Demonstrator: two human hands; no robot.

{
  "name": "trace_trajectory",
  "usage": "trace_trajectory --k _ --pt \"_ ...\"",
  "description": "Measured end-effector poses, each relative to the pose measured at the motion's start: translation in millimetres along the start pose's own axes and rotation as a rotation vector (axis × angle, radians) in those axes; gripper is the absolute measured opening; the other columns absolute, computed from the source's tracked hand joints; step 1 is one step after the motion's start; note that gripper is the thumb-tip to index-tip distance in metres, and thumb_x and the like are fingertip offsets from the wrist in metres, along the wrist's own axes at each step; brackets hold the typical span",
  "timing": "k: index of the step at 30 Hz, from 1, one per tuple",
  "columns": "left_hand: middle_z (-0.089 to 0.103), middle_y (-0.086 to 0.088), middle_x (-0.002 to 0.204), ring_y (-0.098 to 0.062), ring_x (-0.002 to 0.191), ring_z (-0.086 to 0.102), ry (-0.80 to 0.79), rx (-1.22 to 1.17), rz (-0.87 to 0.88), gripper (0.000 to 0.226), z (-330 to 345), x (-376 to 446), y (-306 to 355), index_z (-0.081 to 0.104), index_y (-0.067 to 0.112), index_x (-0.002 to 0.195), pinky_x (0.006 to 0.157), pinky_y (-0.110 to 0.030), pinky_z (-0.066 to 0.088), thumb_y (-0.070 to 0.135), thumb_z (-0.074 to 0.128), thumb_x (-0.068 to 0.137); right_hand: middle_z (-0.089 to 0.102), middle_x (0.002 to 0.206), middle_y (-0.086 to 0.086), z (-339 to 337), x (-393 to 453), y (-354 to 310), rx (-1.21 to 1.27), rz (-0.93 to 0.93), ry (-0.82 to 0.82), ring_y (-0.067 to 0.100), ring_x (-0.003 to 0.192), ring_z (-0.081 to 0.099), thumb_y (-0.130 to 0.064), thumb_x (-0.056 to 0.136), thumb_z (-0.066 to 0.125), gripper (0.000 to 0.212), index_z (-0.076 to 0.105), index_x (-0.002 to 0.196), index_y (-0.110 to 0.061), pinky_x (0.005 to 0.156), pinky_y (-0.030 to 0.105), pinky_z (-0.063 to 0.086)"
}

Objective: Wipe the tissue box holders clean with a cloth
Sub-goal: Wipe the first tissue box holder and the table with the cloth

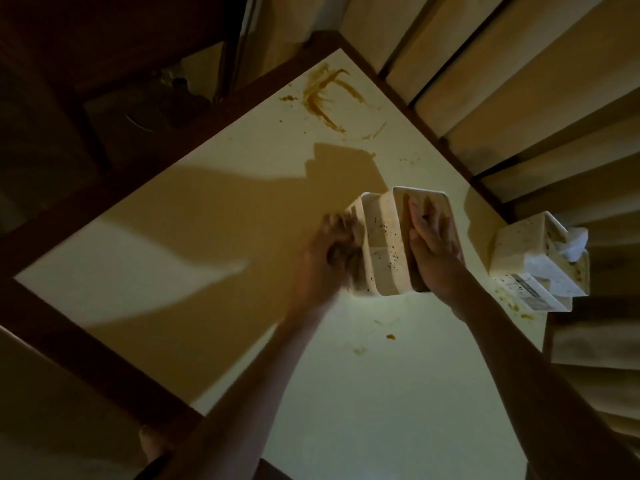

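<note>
A cream tissue box holder (384, 244), speckled with dark spots, is held just above the table between my two hands. My right hand (433, 247) presses flat against its right face, fingers straight. My left hand (332, 247) is at the holder's left side and is blurred by motion. A dark patch under its palm could be a cloth, but I cannot tell. A second stained holder (519, 258) stands at the table's right edge, with a white tissue (575, 244) sticking out of it.
The cream table top (346, 393) has a dark wooden border. Brown smears (329, 95) mark its far corner, and small brown drops (390, 337) lie near my right forearm. Slatted wooden seating (519, 98) runs along the right. A dark chair (104, 98) is at the far left.
</note>
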State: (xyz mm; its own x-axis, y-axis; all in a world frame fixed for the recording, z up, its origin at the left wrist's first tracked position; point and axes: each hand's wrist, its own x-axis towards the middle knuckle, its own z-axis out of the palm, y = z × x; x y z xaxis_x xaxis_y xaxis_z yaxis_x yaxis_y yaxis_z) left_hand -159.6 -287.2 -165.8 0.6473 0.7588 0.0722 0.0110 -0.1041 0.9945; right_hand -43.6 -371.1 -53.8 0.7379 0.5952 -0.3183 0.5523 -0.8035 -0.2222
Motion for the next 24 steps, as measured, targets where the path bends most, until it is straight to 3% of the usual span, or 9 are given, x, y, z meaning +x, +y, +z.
trace_trajectory --k 2,4,5,8,11,14,20,22,24 --pt "0.060 -0.006 0.090 -0.011 0.066 0.057 0.019 -0.001 0.076 0.016 10.9 -40.5 0.1 0.056 0.014 0.103 0.054 -0.026 0.047 0.028 0.049 0.097 -0.014 0.159 -0.006 -2.3 -1.7 -3.6 0.023 0.019 -0.011 0.018 0.145 -0.019 -0.036 0.103 0.015 0.048 -0.002 0.146 -0.047 0.116 0.047 -0.006" --pt "0.059 -0.003 0.090 -0.010 0.059 0.056 0.027 -0.006 0.112 0.031 14.0 -60.3 6.2 0.056 0.013 0.103 0.049 -0.021 0.047 0.041 0.043 0.098 -0.015 0.159 -0.006 -2.6 -1.8 -2.8 0.018 0.005 -0.013 0.018 0.144 -0.019 -0.036 0.103 0.015 0.047 -0.003 0.146 -0.048 0.116 0.047 -0.007" --pt "0.059 -0.001 0.093 -0.009 0.060 0.056 0.031 -0.008 0.105 0.033 12.9 -60.1 10.7 0.058 0.010 0.101 0.051 -0.015 0.045 0.039 0.043 0.098 -0.016 0.159 -0.006 -2.7 -2.2 -2.0 0.014 0.004 -0.014 0.018 0.144 -0.019 -0.036 0.103 0.015 0.048 -0.003 0.146 -0.047 0.116 0.047 -0.006" --pt "0.056 -0.002 0.105 -0.009 0.077 0.058 0.039 -0.014 -0.032 0.011 7.7 -26.6 17.0 0.059 0.006 0.100 0.060 -0.007 0.045 0.005 0.050 0.094 -0.017 0.158 -0.007 -2.6 -1.5 -1.1 -0.002 -0.002 -0.017 0.018 0.145 -0.019 -0.038 0.103 0.015 0.048 -0.004 0.146 -0.047 0.116 0.048 -0.006" --pt "0.061 0.004 0.105 -0.008 0.091 0.060 0.065 0.056 -0.101 0.018 4.4 20.6 17.3 0.060 0.023 0.108 0.074 -0.017 0.054 0.014 0.048 0.097 -0.017 0.158 -0.006 -2.8 -1.5 0.1 -0.012 -0.012 -0.038 0.019 0.144 -0.020 -0.038 0.103 0.014 0.048 -0.006 0.146 -0.047 0.115 0.049 -0.008" --pt "0.060 0.010 0.097 0.009 0.082 0.056 0.096 0.060 -0.056 0.016 0.5 25.2 29.9 0.062 0.017 0.100 0.066 -0.004 0.045 0.009 0.049 0.098 -0.018 0.158 -0.006 -3.3 -0.8 1.3 -0.022 -0.023 -0.037 0.019 0.144 -0.021 -0.037 0.103 0.014 0.049 -0.007 0.146 -0.046 0.116 0.050 -0.007" --pt "0.059 0.002 0.082 -0.009 0.063 0.054 0.029 -0.134 -0.041 0.019 15.8 -72.7 37.2 0.063 0.007 0.106 0.053 -0.018 0.042 0.006 0.045 0.099 -0.010 0.160 -0.004 -3.3 -2.2 -2.6 -0.022 -0.023 -0.007 0.021 0.146 -0.012 -0.036 0.103 0.016 0.049 -0.004 0.147 -0.044 0.117 0.051 0.001" --pt "0.058 0.019 0.097 0.010 0.082 0.055 0.000 -0.148 -0.089 0.030 16.0 -89.8 45.1 0.066 0.014 0.113 0.070 -0.007 0.043 0.000 0.044 0.097 -0.013 0.159 -0.005 -3.7 -3.1 -3.2 -0.005 -0.014 -0.016 0.020 0.146 -0.014 -0.036 0.103 0.016 0.049 -0.004 0.147 -0.045 0.117 0.050 -0.001" --pt "0.054 0.020 0.115 0.021 0.100 0.045 0.017 -0.102 -0.102 0.038 8.9 -82.3 49.2 0.065 0.027 0.117 0.086 -0.002 0.038 0.005 0.045 0.093 -0.015 0.159 -0.005 -4.4 -4.2 -3.4 -0.006 -0.001 -0.028 0.019 0.145 -0.017 -0.036 0.103 0.016 0.049 -0.005 0.147 -0.045 0.116 0.048 -0.004"
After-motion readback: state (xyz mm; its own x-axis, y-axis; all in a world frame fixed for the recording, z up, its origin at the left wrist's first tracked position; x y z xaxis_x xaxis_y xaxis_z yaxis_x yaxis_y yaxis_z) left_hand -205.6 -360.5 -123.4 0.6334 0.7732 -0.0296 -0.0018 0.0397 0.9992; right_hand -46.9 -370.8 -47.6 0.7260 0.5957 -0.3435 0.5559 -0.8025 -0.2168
